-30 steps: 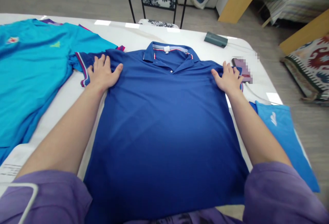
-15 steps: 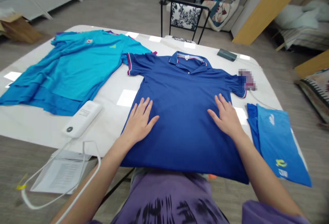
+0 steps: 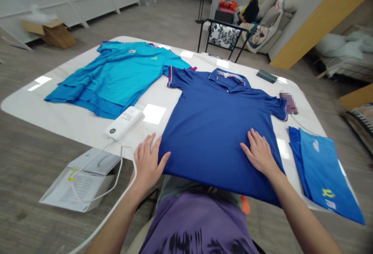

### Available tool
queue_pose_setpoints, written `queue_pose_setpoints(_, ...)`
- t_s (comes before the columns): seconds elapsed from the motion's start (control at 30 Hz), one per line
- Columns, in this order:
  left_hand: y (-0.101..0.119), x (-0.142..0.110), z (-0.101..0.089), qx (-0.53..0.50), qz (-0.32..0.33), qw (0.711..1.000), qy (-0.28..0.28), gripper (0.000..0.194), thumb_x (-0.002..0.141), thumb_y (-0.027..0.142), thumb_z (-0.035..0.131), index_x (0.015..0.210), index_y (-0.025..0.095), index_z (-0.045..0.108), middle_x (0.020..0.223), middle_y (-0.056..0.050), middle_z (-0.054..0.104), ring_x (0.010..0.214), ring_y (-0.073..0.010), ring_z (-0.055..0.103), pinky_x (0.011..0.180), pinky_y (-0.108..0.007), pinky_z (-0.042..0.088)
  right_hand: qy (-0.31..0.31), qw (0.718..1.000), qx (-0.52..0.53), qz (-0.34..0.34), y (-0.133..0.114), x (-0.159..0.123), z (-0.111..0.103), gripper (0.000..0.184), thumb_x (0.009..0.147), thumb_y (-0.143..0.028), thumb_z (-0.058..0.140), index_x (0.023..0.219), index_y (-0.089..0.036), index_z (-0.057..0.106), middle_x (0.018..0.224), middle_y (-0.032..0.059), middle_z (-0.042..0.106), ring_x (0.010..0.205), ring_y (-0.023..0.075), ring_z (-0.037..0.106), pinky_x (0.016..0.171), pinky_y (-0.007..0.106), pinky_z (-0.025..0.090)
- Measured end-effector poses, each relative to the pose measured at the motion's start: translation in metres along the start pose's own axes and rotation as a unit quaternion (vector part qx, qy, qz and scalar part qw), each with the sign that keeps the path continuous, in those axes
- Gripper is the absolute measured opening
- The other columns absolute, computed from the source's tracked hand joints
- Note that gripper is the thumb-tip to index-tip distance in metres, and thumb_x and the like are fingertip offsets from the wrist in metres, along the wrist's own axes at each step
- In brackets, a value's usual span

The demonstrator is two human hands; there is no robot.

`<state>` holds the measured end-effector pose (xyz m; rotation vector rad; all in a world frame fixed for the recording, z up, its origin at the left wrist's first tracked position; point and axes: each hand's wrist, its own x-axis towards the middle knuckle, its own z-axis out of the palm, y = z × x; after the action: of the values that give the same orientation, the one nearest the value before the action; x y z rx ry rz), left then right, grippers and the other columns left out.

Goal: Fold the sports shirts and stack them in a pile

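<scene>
A dark blue polo shirt (image 3: 215, 129) lies spread face up, its collar pointing away from me and its hem hanging over the near table edge. My left hand (image 3: 149, 160) is at the shirt's lower left edge, fingers spread, with nothing held; whether it touches the cloth I cannot tell. On the lower right part of the shirt my right hand (image 3: 258, 151) lies flat with its fingers stretched out. Several turquoise and blue shirts (image 3: 122, 71) lie in a layered pile to the left. A folded blue shirt (image 3: 323, 164) rests at the right edge.
A white device (image 3: 124, 122) with a cable stands on the white table (image 3: 72, 120), left of the polo. Below it is an open white box (image 3: 81, 184). A dark case (image 3: 266, 76) lies at the far right. Beyond are a chair (image 3: 223, 35) and a seated person (image 3: 250, 9).
My left hand has slid off the shirt's front toward its lower left edge. My right hand has moved slightly nearer the hem. The camera view has tilted up and turned left.
</scene>
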<state>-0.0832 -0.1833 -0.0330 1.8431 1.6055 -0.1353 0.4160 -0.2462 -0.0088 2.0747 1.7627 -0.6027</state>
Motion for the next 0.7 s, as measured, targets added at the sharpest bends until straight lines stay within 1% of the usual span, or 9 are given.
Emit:
queue_pose_setpoints(0.07,-0.005,-0.011,-0.005,-0.004,-0.032,0.999,0.025,0.057,0.115,0.057,0.054,0.157,0.021,0.066,0.169,-0.023,0.058,0.154,-0.0443,0.056,0.128,-0.071,0.043,0.017,0.999,0.025,-0.036,-0.04,0.043,-0.015,0.086,0.114,-0.076,0.038,0.185,-0.029,0.036,0.183,0.0141,0.047,0.167,0.0408,0.049,0.137,0.066,0.044)
queue_pose_setpoints(0.13,-0.007,-0.022,-0.009,-0.005,-0.061,0.997,0.037,0.049,0.112,0.059,0.058,0.144,0.025,0.071,0.155,-0.021,0.066,0.139,-0.0446,0.064,0.118,-0.071,0.049,0.015,0.993,0.071,-0.088,-0.091,0.101,-0.028,0.08,0.11,-0.081,0.046,0.176,-0.036,0.05,0.174,0.0114,0.058,0.156,0.0391,0.06,0.13,0.059,0.054)
queue_pose_setpoints(0.2,-0.005,-0.03,-0.011,-0.007,-0.089,0.995,0.043,0.045,0.108,0.064,0.061,0.134,0.029,0.072,0.144,-0.019,0.069,0.13,-0.0462,0.067,0.11,-0.073,0.052,-0.032,0.982,0.134,-0.13,-0.147,0.169,-0.034,0.072,0.109,-0.082,0.05,0.164,-0.036,0.06,0.163,0.011,0.067,0.138,0.0368,0.072,0.119,0.055,0.061)
queue_pose_setpoints(0.3,-0.006,-0.037,-0.012,-0.011,-0.135,0.989,0.056,0.044,0.102,0.072,0.062,0.124,0.036,0.071,0.133,-0.017,0.07,0.123,-0.0501,0.068,0.101,-0.077,0.054,-0.109,0.966,0.194,-0.134,-0.227,0.28,-0.024,0.06,0.11,-0.076,0.056,0.144,-0.028,0.068,0.151,0.0121,0.074,0.128,0.0349,0.075,0.112,0.05,0.062)
queue_pose_setpoints(0.4,-0.014,-0.041,-0.013,-0.029,-0.168,0.983,0.061,0.039,0.096,0.076,0.065,0.11,0.04,0.074,0.126,-0.016,0.073,0.119,-0.0519,0.071,0.096,-0.08,0.054,-0.129,0.969,0.191,-0.09,-0.29,0.378,-0.005,0.058,0.112,-0.075,0.057,0.134,-0.023,0.068,0.147,0.0158,0.076,0.134,0.0373,0.071,0.116,0.051,0.057)
queue_pose_setpoints(0.47,-0.02,-0.043,-0.012,-0.063,-0.167,0.983,0.049,0.033,0.093,0.075,0.065,0.099,0.044,0.075,0.117,-0.013,0.076,0.113,-0.0514,0.074,0.094,-0.082,0.054,-0.114,0.975,0.184,-0.053,-0.322,0.426,0.006,0.066,0.111,-0.079,0.055,0.138,-0.02,0.065,0.154,0.0211,0.072,0.14,0.0407,0.068,0.118,0.054,0.055)
queue_pose_setpoints(0.53,-0.025,-0.046,-0.011,-0.111,-0.154,0.981,0.023,0.029,0.092,0.074,0.065,0.09,0.046,0.074,0.106,-0.01,0.077,0.103,-0.0495,0.077,0.094,-0.083,0.055,-0.096,0.978,0.182,-0.021,-0.344,0.461,0.016,0.078,0.11,-0.083,0.053,0.148,-0.015,0.059,0.161,0.0275,0.065,0.144,0.0437,0.065,0.12,0.058,0.052)
queue_pose_setpoints(0.63,-0.026,-0.054,-0.004,-0.164,-0.152,0.975,0.001,0.026,0.089,0.073,0.068,0.088,0.048,0.074,0.087,-0.008,0.075,0.085,-0.0459,0.079,0.089,-0.08,0.06,-0.099,0.978,0.18,0.012,-0.362,0.492,0.03,0.086,0.11,-0.081,0.056,0.155,-0.009,0.052,0.163,0.0333,0.061,0.148,0.0446,0.064,0.122,0.059,0.051)
queue_pose_setpoints(0.7,-0.028,-0.062,0.002,-0.172,-0.151,0.973,0.004,0.022,0.088,0.07,0.069,0.089,0.049,0.076,0.082,-0.009,0.075,0.08,-0.0457,0.079,0.081,-0.076,0.063,-0.106,0.978,0.18,0.029,-0.365,0.504,0.039,0.079,0.112,-0.073,0.06,0.155,-0.008,0.052,0.163,0.0336,0.061,0.148,0.0434,0.064,0.123,0.059,0.05)
